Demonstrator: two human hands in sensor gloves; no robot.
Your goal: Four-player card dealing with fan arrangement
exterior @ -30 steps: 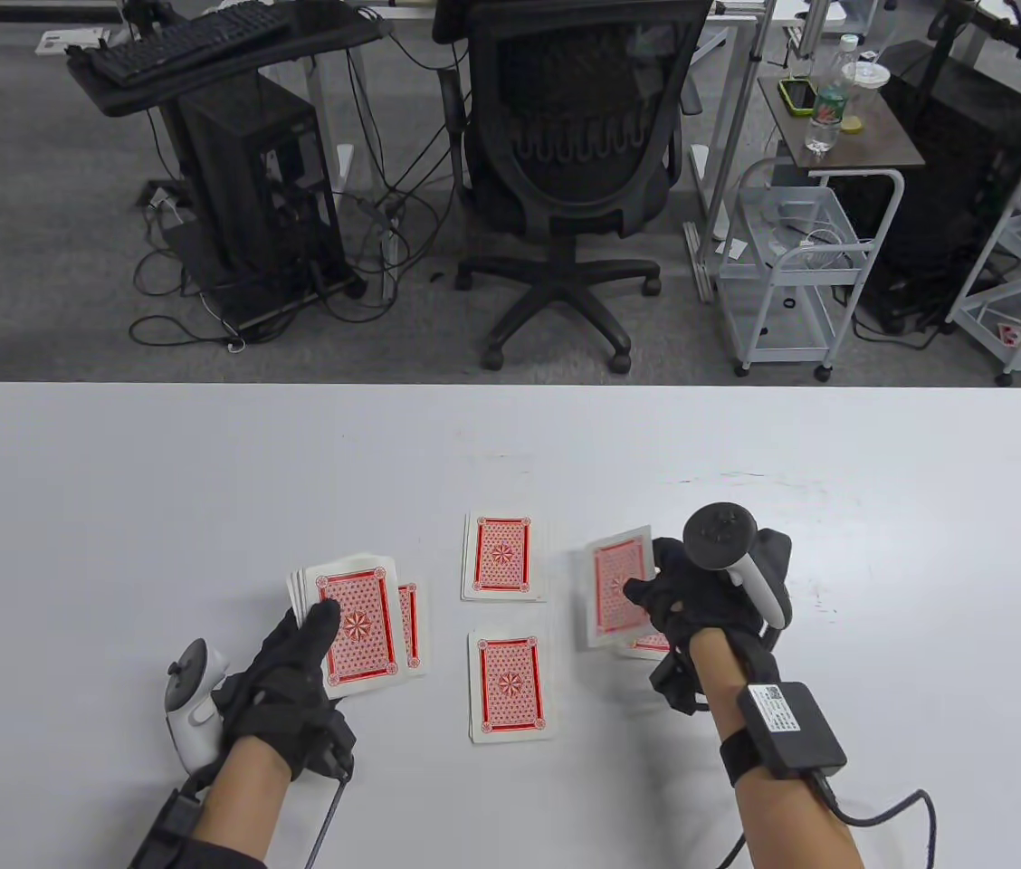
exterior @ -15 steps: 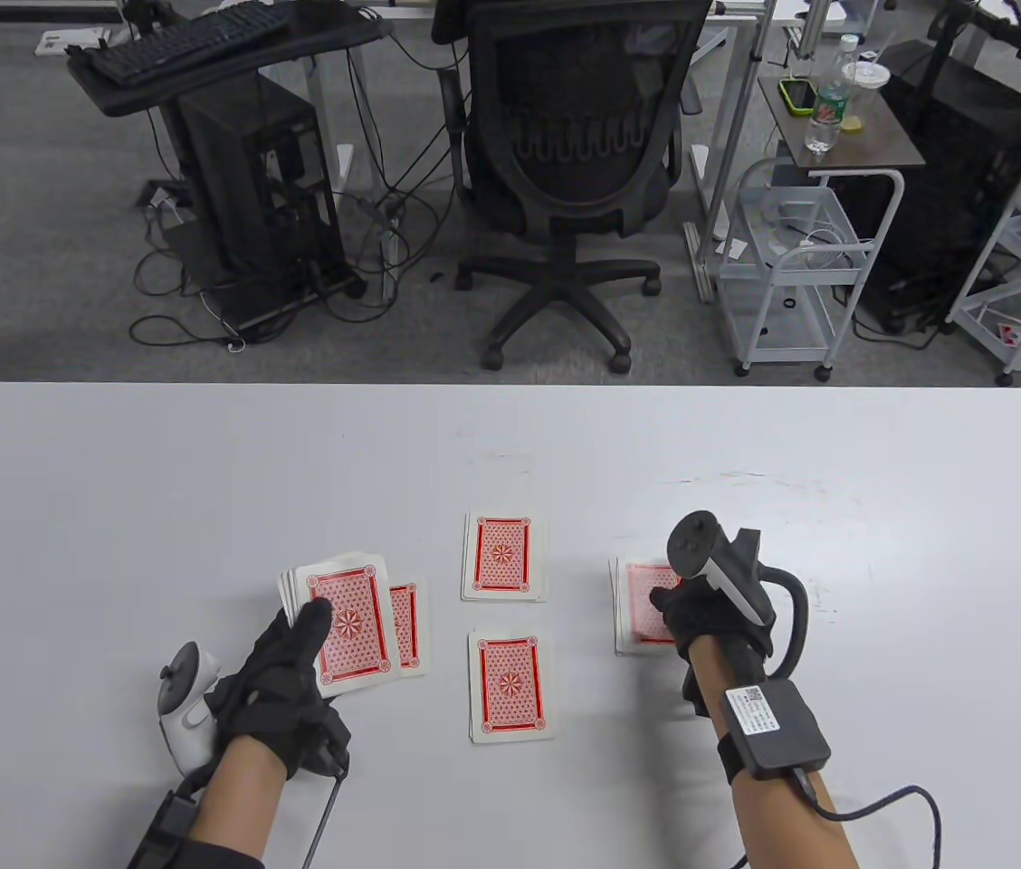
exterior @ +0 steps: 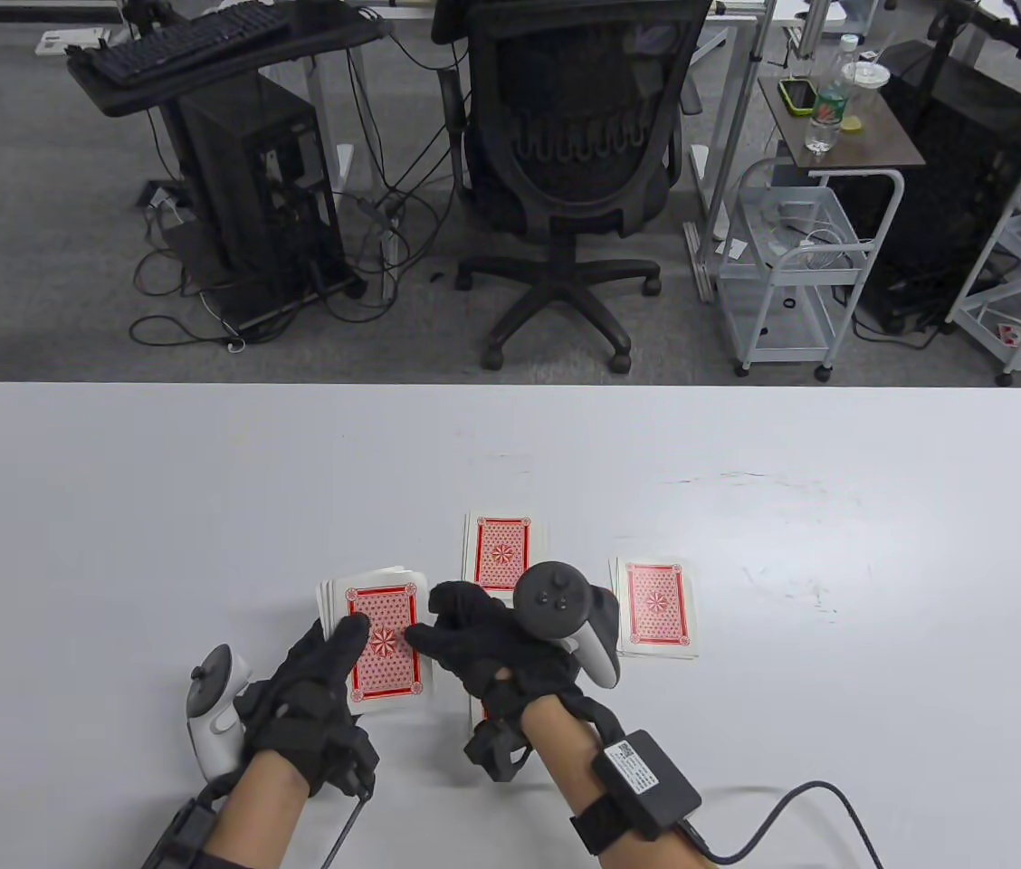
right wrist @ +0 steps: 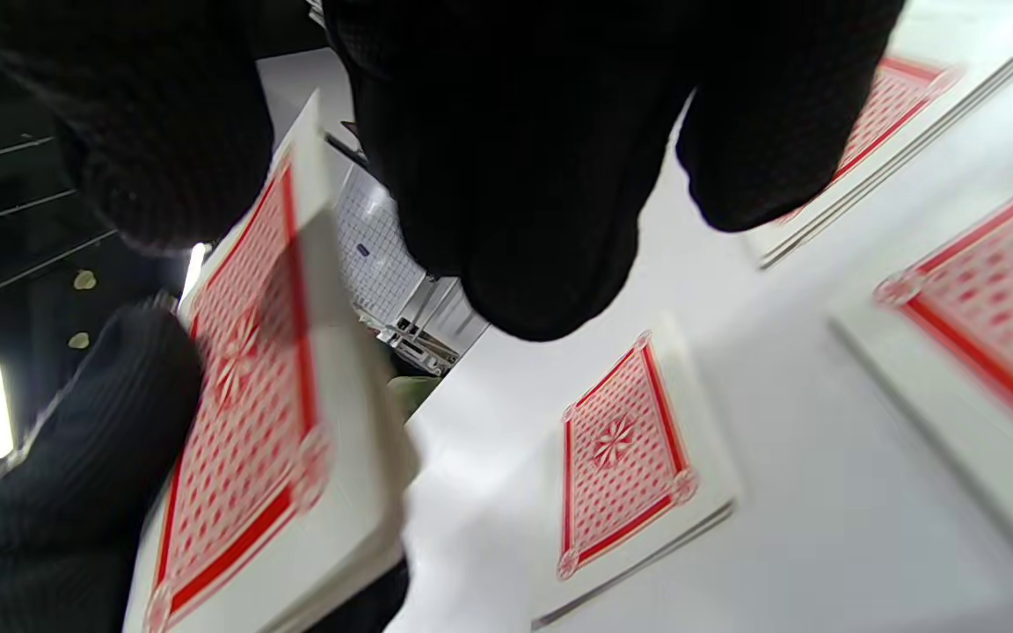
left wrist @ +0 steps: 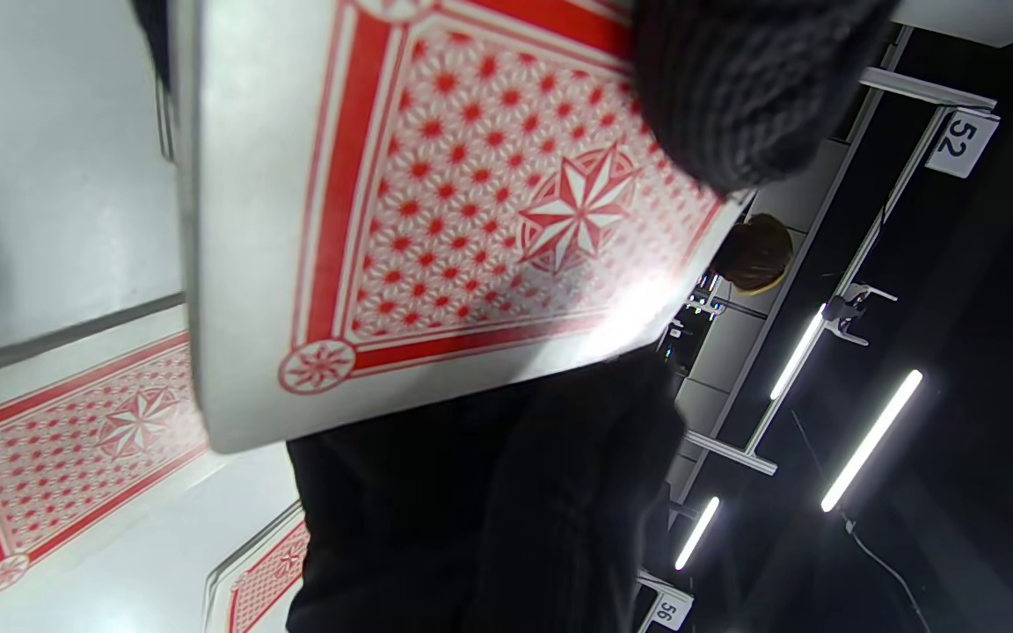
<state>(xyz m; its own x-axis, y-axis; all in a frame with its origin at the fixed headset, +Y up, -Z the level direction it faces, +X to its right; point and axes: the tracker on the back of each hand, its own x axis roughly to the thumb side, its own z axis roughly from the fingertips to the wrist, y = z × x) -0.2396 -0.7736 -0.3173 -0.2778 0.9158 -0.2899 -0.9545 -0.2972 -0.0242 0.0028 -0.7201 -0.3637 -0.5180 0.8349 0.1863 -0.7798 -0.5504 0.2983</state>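
Observation:
My left hand (exterior: 343,638) holds the red-backed deck (exterior: 384,647) face down just above the table, thumb on its top card. The deck fills the left wrist view (left wrist: 471,202). My right hand (exterior: 438,615) is empty and has reached the deck's right edge, thumb by the top card and fingers spread over the far corner. In the right wrist view the deck (right wrist: 251,396) is right under my thumb. A dealt pile (exterior: 501,554) lies at the far middle and another (exterior: 655,606) at the right. The near pile and the left pile are hidden under my hands and the deck.
The white table (exterior: 203,489) is bare on its far half and at both sides. An office chair (exterior: 574,163) and a white cart (exterior: 791,262) stand on the floor beyond the far edge.
My right hand laid a card on the right pile, let go and swung left to the deck. My left hand shifted the deck a little right and nearer.

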